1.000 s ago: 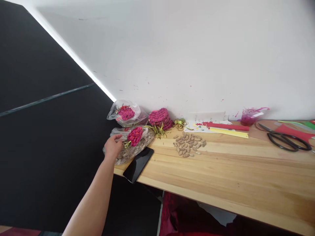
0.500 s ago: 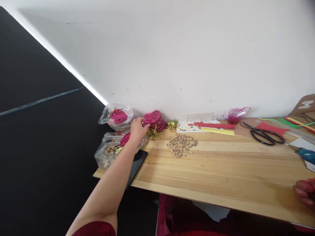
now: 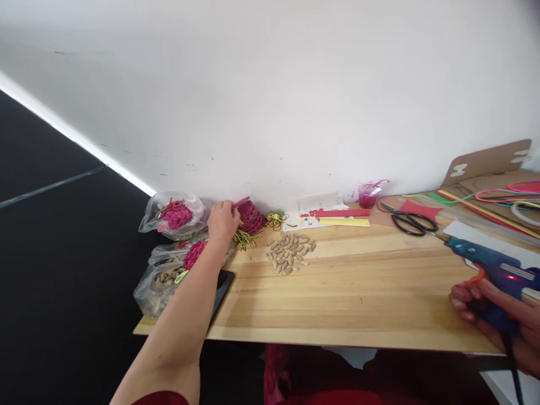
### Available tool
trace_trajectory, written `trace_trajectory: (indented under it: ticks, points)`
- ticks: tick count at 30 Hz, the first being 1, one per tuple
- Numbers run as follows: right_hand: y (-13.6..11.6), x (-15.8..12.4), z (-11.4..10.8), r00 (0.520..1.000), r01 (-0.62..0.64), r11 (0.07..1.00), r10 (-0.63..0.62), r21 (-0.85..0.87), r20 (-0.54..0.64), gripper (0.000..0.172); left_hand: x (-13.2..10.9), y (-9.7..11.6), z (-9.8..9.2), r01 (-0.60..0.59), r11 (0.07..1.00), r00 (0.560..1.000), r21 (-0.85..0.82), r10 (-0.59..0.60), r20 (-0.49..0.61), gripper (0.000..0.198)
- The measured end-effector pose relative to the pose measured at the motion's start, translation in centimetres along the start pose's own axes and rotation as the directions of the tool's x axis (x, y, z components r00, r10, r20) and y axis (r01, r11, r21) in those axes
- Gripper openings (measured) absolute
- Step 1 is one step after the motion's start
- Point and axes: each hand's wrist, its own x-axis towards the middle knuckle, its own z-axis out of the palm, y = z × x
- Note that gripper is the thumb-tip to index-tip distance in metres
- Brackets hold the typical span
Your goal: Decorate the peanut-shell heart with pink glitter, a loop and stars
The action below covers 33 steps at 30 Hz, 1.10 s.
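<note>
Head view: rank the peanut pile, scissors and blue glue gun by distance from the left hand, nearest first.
1. peanut pile, just right of the left hand.
2. scissors, far right, near the wall.
3. blue glue gun, right edge, in the right hand.

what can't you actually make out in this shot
Head view only:
- Left hand at the pink woven discs: the back of the hand hides the fingertips, so whether it has a hold on a disc cannot be told.
- Phone: the left forearm covers much of it.
- Right hand around the glue gun: the frame's right and bottom edges cut off the wrist and cord.
- Pink cup by the wall: too small to tell its contents.
</note>
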Motion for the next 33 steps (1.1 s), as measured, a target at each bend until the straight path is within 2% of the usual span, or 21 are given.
trace_trajectory:
  ticks: [3, 5, 7, 9, 11, 13, 15, 16, 18, 20, 23, 27, 33]
  points:
    - [-0.7, -0.6, 0.5, 0.993, -0.114, 0.985, 0.119, 0.127, -0.028, 0.041, -0.2, 0.2, -2.1, 0.054, 0.997, 0.994, -0.062, -0.06, -0.091, 0.02]
    - [-1.0, -1.0, 0.6, 0.989, -0.142, 0.98, 0.148, 0.139, -0.031, 0.043, -1.6, 1.3, -3.6, 0.052, 0.99, 0.988, -0.133, -0.07, -0.136, 0.02]
    - [-1.1, -1.3, 0.6, 0.988, -0.155, 0.979, 0.156, 0.13, 0.007, 0.041, -4.2, 3.2, -4.8, -0.038, 0.94, 0.977, -0.339, -0.036, -0.211, 0.018]
    - [-1.1, -1.5, 0.6, 0.991, -0.123, 0.983, 0.115, 0.137, 0.062, 0.036, -7.9, 5.7, -5.2, -0.178, 0.864, 0.971, -0.47, 0.076, -0.228, 0.019]
    - [-1.1, -1.7, 0.6, 0.991, -0.108, 0.977, 0.092, 0.182, 0.095, 0.034, -12.1, 8.4, -4.7, -0.314, 0.771, 0.949, -0.554, 0.257, -0.18, 0.019]
    - [-1.1, -2.0, 0.7, 0.988, -0.123, 0.966, 0.098, 0.228, 0.116, 0.033, -16.0, 11.0, -3.3, -0.412, 0.639, 0.892, -0.65, 0.43, -0.143, 0.029]
    - [-1.3, -2.2, 0.8, 0.986, -0.132, 0.954, 0.099, 0.268, 0.131, 0.032, -18.8, 13.2, -1.2, -0.461, 0.552, 0.839, -0.695, 0.526, -0.138, 0.035]
    - [-1.4, -2.4, 0.9, 0.985, -0.135, 0.95, 0.098, 0.281, 0.142, 0.031, -19.7, 14.1, -0.1, -0.468, 0.542, 0.828, -0.698, 0.545, -0.132, 0.036]
    - [-1.5, -2.6, 0.9, 0.98, -0.151, 0.943, 0.103, 0.297, 0.172, 0.029, -20.5, 15.8, 2.0, -0.474, 0.556, 0.823, -0.683, 0.555, -0.119, 0.032]
    - [-1.5, -2.6, 0.9, 0.973, -0.176, 0.939, 0.12, 0.294, 0.198, 0.03, -20.6, 17.3, 3.6, -0.428, 0.609, 0.855, -0.668, 0.513, -0.079, 0.027]
    - [-1.4, -2.3, 0.7, 0.972, -0.17, 0.95, 0.119, 0.262, 0.202, 0.031, -20.6, 19.1, 4.7, -0.33, 0.632, 0.878, -0.701, 0.478, 0.017, 0.036]
    - [-1.0, -1.7, 0.6, 0.97, -0.139, 0.973, 0.096, 0.185, 0.222, 0.038, -21.3, 20.3, 4.9, -0.256, 0.557, 0.816, -0.79, 0.563, 0.132, 0.056]
    - [-1.4, -1.9, 1.5, 0.97, -0.034, 0.999, 0.034, -0.004, 0.241, 0.036, -21.0, 19.3, 4.5, -0.329, 0.527, 0.717, -0.784, 0.679, 0.155, 0.027]
